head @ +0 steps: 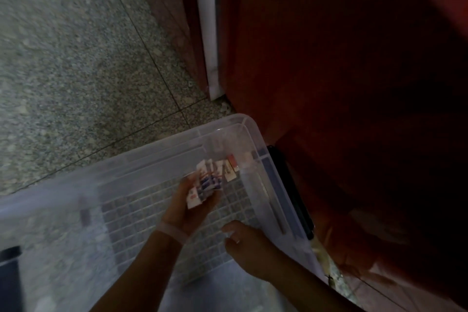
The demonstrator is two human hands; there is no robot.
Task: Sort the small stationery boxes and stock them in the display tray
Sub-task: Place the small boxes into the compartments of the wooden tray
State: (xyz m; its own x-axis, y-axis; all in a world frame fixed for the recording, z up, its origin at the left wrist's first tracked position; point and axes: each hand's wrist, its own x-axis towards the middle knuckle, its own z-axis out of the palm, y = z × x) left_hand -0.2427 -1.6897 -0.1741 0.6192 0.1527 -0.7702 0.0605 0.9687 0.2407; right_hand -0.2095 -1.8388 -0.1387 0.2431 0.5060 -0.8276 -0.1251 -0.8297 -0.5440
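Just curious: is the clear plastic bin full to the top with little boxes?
No: the clear bin shows mostly bare floor, with a few small boxes in the far corner.

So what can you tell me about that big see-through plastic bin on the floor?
The clear plastic storage bin sits open, with no lid on it, on a speckled stone-tile floor beside a dark red cabinet. It has rounded corners, a thick rim and a grid-ribbed bottom. A few small stationery boxes lie in its far corner. The left hand holds more boxes over it; the right hand hovers inside, near the right wall.

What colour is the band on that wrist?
White. The wristband on the left hand shows in the head view.
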